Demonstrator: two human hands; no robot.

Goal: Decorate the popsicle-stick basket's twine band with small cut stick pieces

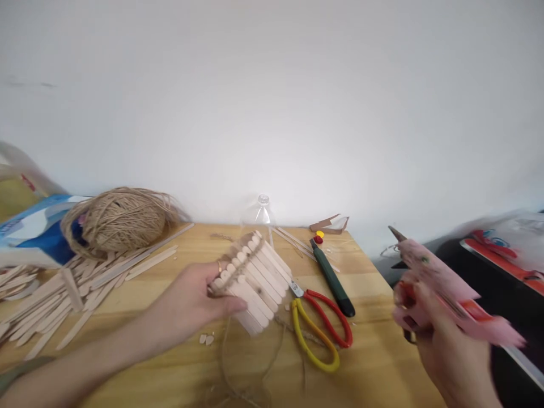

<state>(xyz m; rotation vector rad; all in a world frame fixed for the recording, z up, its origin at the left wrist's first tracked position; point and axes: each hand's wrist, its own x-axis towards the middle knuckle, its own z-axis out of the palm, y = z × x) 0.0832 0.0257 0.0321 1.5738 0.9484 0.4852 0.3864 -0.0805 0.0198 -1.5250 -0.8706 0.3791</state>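
Observation:
My left hand [212,294] grips a small roof-shaped panel of popsicle sticks [259,283] above the table, thumb on its near side. The sticks lie side by side, with a row of rounded ends along the top. At the right, my right hand [442,334] is closed around a pink glue gun [442,277], its dark nozzle tilted up and to the left. Below the panel, twine [276,351] trails over the wood. Scissors with red and yellow handles [323,328] lie between my hands, beside a dark green cutter [334,280].
A ball of twine [123,221] sits at the left by a blue and white packet [38,226]. Loose popsicle sticks [55,306] are heaped in front. A clear plastic bottle [263,212] stands near the wall. Right of the table edge is a black surface with a plastic bag [518,238].

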